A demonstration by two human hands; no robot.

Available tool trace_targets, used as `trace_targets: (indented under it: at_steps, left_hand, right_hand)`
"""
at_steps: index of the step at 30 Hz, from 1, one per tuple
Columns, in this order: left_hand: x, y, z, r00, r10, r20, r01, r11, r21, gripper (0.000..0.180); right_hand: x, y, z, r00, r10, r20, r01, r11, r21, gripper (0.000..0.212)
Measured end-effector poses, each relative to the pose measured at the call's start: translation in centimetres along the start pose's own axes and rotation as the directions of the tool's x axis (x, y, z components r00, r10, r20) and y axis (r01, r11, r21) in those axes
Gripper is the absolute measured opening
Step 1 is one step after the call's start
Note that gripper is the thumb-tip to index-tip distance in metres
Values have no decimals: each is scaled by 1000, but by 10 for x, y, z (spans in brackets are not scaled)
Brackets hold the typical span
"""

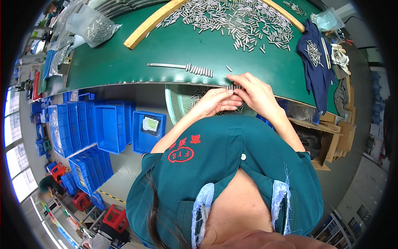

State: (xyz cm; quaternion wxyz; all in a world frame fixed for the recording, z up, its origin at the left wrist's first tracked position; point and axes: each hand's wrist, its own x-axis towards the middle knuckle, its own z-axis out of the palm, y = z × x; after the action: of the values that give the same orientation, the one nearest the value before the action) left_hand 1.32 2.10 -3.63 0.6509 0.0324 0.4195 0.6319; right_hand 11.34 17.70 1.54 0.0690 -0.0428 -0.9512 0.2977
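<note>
With closed grip, the left hand (217,101) and right hand (256,90) pinch a row of metal pins (234,87) beside the counter (112,58)

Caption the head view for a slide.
Left hand and right hand hold lined-up metal pins over a green basket.

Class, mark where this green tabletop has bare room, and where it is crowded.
Bare tabletop: left, between the plastic bag and flat metal strip; right, between the right hand and navy cloth. Crowded: far middle, under scattered metal pins; more lie on the cloth.
</note>
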Motion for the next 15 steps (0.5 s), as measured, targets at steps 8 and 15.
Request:
trace_targets:
  at_steps: [8, 15]
  left_hand:
    - [-8, 1, -2, 984, 168, 51, -176, 950, 259, 33]
    - [-27, 28, 6, 968, 225, 112, -251, 863, 439, 28]
  right_hand:
    - [-6, -3, 0, 999, 42, -27, -37, 982, 186, 51]
    - [1, -19, -17, 998, 59, 0, -53, 905, 423, 51]
